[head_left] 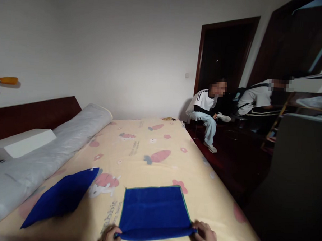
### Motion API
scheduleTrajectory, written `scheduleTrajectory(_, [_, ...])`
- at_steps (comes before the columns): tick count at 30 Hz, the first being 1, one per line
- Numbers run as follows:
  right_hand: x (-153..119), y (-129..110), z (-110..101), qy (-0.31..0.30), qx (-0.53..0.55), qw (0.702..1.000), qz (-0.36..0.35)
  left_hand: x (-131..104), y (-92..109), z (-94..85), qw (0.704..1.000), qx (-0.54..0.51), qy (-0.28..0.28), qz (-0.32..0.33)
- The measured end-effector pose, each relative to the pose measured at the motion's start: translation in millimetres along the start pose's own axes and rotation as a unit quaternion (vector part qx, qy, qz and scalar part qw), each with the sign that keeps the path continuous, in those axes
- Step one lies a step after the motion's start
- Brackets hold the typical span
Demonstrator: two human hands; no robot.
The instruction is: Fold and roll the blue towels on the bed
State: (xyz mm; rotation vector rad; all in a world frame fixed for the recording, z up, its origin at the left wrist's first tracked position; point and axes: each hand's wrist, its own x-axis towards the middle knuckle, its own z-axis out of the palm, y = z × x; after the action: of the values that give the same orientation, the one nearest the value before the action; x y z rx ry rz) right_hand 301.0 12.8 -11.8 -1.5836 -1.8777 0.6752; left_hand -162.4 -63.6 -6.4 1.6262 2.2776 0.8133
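A blue cloth [155, 208] with a green-stitched edge lies flat on the bed, its near edge folded or rolled over. My left hand [111, 236] pinches the near left corner of this cloth. At the near right corner, my right hand [205, 237] grips the other end of the folded edge. Both hands show at the bottom of the head view, with their fingers closed on the fabric. To the left lies a second blue item [65, 194], a puffed, cushion-like piece of cloth, apart from my hands.
The bed sheet [137, 169] is pale yellow with printed carrots and rabbits. A long grey rolled bundle [54, 147] and a white box [27, 142] lie by the dark headboard [37, 112]. Two people sit beyond the bed's right side, near a doorway [223, 55].
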Motion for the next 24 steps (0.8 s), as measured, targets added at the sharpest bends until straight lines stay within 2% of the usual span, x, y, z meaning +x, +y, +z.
scheduleTrajectory(3, [3,5,-1,0.002,0.013,1.000,0.010,9,-17,3.2,0.993,-0.113,-0.001,0.021])
scheduleTrajectory(6, [6,6,3,0.005,-0.036,0.998,0.047,14,-27,10.9,0.987,-0.159,-0.004,0.007])
scheduleTrajectory(11, [15,2,12,0.016,-0.097,0.993,0.073,23,-30,22.7,0.988,-0.134,0.021,-0.068])
scheduleTrajectory(14, [19,-3,15,0.045,-0.138,0.987,0.065,25,-26,27.6,0.993,-0.058,0.032,-0.093])
scheduleTrajectory(17, [18,-18,26,0.126,-0.168,0.977,0.016,21,-5,38.4,0.988,0.067,0.101,-0.101])
scheduleTrajectory(19, [16,-38,41,0.146,-0.154,0.975,-0.065,14,23,53.8,0.985,0.111,0.119,-0.049])
scheduleTrajectory(20, [14,-50,51,0.132,-0.138,0.975,-0.115,10,39,64.2,0.988,0.113,0.104,-0.002])
scheduleTrajectory(22, [13,-74,74,0.066,-0.107,0.971,-0.205,1,74,88.7,0.989,0.081,0.034,0.122])
scheduleTrajectory(24, [13,-92,95,0.002,-0.089,0.963,-0.253,-7,100,112.5,0.978,0.060,-0.027,0.196])
